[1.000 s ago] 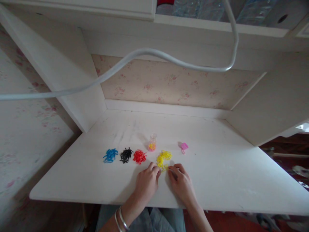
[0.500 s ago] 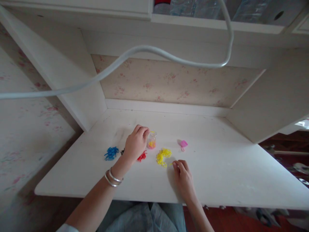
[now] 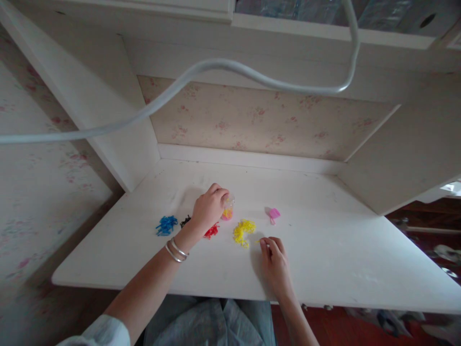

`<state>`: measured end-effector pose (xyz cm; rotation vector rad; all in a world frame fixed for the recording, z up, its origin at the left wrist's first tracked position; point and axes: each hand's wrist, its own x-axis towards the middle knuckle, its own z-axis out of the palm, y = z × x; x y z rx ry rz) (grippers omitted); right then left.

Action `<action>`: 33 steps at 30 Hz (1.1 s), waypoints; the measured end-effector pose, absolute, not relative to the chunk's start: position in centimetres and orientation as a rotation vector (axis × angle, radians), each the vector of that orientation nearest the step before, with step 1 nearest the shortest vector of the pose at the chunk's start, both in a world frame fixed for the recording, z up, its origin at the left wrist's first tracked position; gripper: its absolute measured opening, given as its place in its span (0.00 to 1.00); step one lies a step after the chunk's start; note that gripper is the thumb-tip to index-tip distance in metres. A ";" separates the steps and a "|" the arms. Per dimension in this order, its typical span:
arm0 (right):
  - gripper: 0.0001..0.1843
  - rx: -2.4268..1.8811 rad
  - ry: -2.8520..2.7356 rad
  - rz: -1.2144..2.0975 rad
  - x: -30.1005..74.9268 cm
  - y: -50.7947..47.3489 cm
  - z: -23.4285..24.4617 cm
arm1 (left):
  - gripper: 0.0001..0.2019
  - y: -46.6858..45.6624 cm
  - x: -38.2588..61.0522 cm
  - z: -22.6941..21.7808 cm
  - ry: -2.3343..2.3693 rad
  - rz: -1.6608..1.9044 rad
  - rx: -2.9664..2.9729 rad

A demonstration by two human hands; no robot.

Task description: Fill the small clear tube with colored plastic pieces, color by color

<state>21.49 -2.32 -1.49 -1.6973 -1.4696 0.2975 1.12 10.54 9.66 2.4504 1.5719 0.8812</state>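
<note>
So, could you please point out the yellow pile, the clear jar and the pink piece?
Yellow pile [image 3: 239,232]: head view, on the left side of its curve.
Clear jar [image 3: 231,204]: head view, on its see-through wall.
Pink piece [image 3: 274,213]: head view, on its broad part.

A white cable [image 3: 219,64] bends in front of floral wallpaper [image 3: 245,122] and a white overhead cabinet [image 3: 194,8].

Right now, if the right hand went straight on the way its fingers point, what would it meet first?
Probably the yellow pile, just left of the right hand, though its exact line and height above the desk are unclear.
</note>
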 end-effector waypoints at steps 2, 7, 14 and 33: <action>0.18 -1.706 -1.469 0.305 21.5 -2.4 -1.3 | 0.11 10.8 0.9 9.5 1.481 0.955 2.409; 0.19 -1.704 -1.458 0.310 21.3 -2.4 -1.0 | 0.12 10.5 -0.2 8.7 1.346 1.179 2.195; 0.19 -1.678 -1.347 0.373 21.4 -1.8 -1.1 | 0.13 5.0 -1.3 4.7 1.374 1.108 1.939; 0.17 -1.460 -1.587 0.129 15.2 8.6 8.1 | 0.11 -0.8 -1.3 1.1 1.364 0.940 1.870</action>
